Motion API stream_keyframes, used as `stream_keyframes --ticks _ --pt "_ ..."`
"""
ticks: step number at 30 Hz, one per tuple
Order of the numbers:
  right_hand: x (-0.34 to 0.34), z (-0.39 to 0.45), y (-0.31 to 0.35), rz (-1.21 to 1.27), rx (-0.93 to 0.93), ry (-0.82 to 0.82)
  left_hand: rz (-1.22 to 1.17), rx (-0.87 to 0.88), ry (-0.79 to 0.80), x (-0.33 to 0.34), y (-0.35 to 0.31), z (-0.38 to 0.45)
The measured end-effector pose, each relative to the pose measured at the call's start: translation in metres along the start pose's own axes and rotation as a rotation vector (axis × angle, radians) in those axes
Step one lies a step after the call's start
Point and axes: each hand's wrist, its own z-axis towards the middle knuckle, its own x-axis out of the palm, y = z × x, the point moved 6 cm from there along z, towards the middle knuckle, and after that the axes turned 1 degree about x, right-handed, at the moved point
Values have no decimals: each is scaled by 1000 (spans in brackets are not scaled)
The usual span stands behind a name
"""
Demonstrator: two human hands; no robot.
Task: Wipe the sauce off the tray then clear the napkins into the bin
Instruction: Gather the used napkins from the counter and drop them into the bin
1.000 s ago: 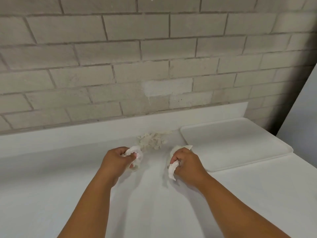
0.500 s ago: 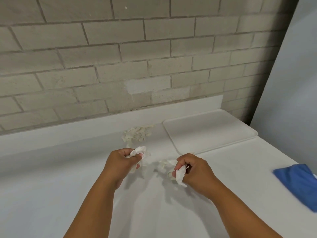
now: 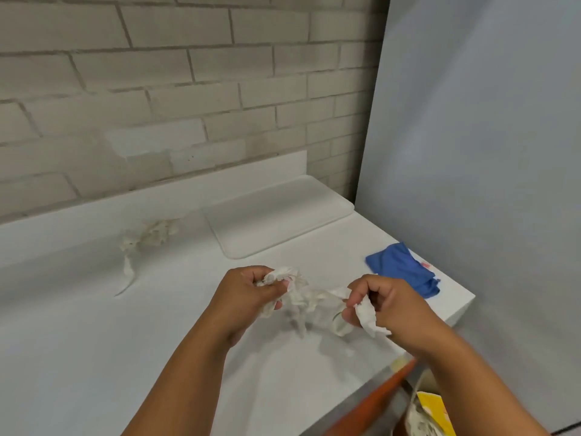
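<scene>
A crumpled napkin wad [image 3: 151, 236] lies far left on the white counter [image 3: 78, 341], near the brick wall [image 3: 157, 89], with a thin strip trailing toward the viewer. The left hand [image 3: 243, 297] is curled tight round one end of a bunch of napkins [image 3: 309, 302], held just above the counter. The bunch stretches across to the right hand [image 3: 388, 305], whose thumb and fingers pinch its other end. Behind the hands, the white tray [image 3: 276, 221] sits flat against the wall. A blue cloth [image 3: 402, 269] lies at the counter's right edge. Below that edge, at lower right, the bin [image 3: 386, 391] shows an orange rim with paper inside.
</scene>
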Motion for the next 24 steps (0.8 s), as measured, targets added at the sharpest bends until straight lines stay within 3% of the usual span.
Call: stream_keyframes --ticks 13,24 --pt "-147 -95 -61 -99 119 -223 78 2 346 185 6 4" --pt "-177 -130 -217 -181 561 -224 367 -77 598 319 71 -6"
